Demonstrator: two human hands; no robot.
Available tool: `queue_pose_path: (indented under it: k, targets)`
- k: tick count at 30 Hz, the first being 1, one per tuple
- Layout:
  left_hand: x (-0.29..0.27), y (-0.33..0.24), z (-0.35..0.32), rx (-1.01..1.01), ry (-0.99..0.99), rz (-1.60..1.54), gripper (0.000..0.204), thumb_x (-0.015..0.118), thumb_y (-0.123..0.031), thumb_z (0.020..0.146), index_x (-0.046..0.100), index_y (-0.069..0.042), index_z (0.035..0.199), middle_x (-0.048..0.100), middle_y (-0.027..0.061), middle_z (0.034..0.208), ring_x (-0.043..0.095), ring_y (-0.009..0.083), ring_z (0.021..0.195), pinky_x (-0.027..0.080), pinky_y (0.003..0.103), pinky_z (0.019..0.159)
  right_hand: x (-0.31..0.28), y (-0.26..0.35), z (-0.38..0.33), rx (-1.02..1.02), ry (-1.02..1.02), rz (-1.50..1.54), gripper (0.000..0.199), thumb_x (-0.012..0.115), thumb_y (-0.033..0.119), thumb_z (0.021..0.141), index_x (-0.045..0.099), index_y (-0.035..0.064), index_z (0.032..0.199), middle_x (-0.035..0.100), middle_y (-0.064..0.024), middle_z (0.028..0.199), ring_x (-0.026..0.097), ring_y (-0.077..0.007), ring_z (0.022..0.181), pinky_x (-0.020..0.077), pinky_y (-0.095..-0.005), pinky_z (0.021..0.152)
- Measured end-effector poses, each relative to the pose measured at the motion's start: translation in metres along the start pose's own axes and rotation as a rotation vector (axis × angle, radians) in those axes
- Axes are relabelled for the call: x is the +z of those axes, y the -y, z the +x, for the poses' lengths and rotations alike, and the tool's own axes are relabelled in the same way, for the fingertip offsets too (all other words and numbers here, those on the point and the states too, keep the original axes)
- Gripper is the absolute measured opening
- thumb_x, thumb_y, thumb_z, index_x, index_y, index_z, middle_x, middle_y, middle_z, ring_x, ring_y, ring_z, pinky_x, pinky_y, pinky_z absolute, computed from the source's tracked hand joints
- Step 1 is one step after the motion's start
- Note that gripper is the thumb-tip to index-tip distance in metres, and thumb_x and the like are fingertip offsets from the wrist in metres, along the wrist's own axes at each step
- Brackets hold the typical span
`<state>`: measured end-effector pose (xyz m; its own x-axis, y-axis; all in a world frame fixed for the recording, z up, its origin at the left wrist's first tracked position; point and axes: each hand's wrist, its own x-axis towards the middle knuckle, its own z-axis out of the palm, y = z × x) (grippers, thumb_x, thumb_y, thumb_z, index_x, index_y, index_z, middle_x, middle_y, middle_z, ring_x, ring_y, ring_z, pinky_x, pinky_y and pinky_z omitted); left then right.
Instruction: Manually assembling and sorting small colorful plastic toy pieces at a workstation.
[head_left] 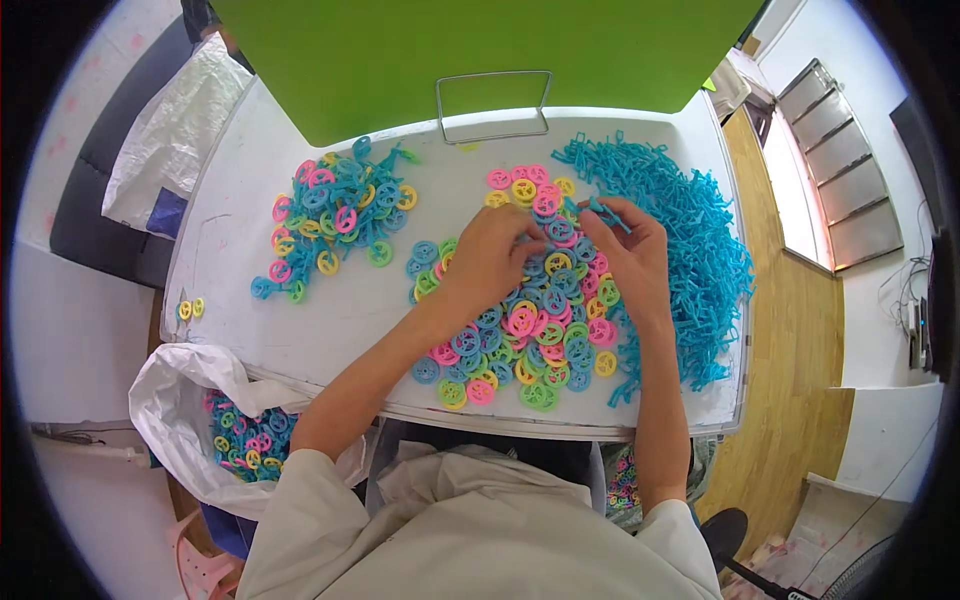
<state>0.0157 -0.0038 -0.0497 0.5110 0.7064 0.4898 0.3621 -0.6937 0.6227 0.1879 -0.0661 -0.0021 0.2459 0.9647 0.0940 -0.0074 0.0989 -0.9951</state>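
1. 2 hands of mine are over the wheel pile (522,320): the right hand (637,262) pinches a blue stick (604,210) between thumb and fingers; the left hand (488,255) curls down at the wheels, and whether it grips 1 I cannot tell.
2. I'd judge it best to pinch lightly, leave the stick's end showing, and lift each wheel free of its neighbours before turning it.
3. Right of my right hand, the blue heap (700,260) runs close to the table's right edge, so short, low reaches suit.
4. Left, bare white tabletop (370,300) separates the pile from a mixed heap (335,205); that lane gives my left hand room.
5. Some wheels lie near the front edge, so I'd keep my forearms from brushing them; the white sack (168,368) sits beyond, lower left.
6. Behind, a green board (380,60) limits reach.
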Motion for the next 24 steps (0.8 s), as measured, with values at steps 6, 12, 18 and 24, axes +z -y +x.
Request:
queue_pose_path:
  k: [6,12,18,24]
  targets:
    - [-0.023,-0.012,0.014,-0.590,0.059,-0.687,0.016,0.057,-0.013,0.092,0.062,0.000,0.100,0.065,0.0065,0.089,0.062,0.0115,0.075,0.049,0.024,0.059,-0.002,0.003,-0.002,-0.136,-0.002,-0.520,0.016,0.070,0.003,0.078,0.068,-0.0015,0.094,0.068,-0.0067,0.085,0.062,-0.0115,0.080,0.0480,-0.0253,0.070]
    - [-0.029,-0.019,0.015,-0.577,0.153,-0.795,0.016,0.057,-0.017,0.094,0.060,-0.003,0.101,0.062,0.0025,0.090,0.058,0.0083,0.080,0.048,0.023,0.066,-0.002,-0.002,-0.003,-0.192,0.078,-0.511,0.015,0.070,0.002,0.076,0.068,-0.0012,0.091,0.067,-0.0087,0.084,0.062,-0.0154,0.078,0.0472,-0.0274,0.070]
    - [-0.028,-0.022,0.015,-0.737,0.179,-0.918,0.012,0.053,-0.013,0.096,0.055,-0.002,0.098,0.060,0.0049,0.093,0.063,0.0123,0.083,0.054,0.026,0.069,0.001,-0.011,-0.002,-0.259,0.093,-0.482,0.015,0.068,-0.004,0.075,0.068,-0.0010,0.090,0.066,-0.0095,0.086,0.062,-0.0164,0.081,0.0476,-0.0279,0.071]
    - [-0.015,-0.010,0.010,-0.594,0.108,-0.769,0.004,0.051,0.000,0.093,0.051,0.002,0.096,0.061,0.0079,0.087,0.065,0.0162,0.079,0.058,0.028,0.067,0.002,-0.008,-0.003,-0.215,0.165,-0.464,0.015,0.069,-0.003,0.075,0.069,0.0001,0.090,0.066,-0.0071,0.085,0.061,-0.0141,0.079,0.0475,-0.0272,0.070]
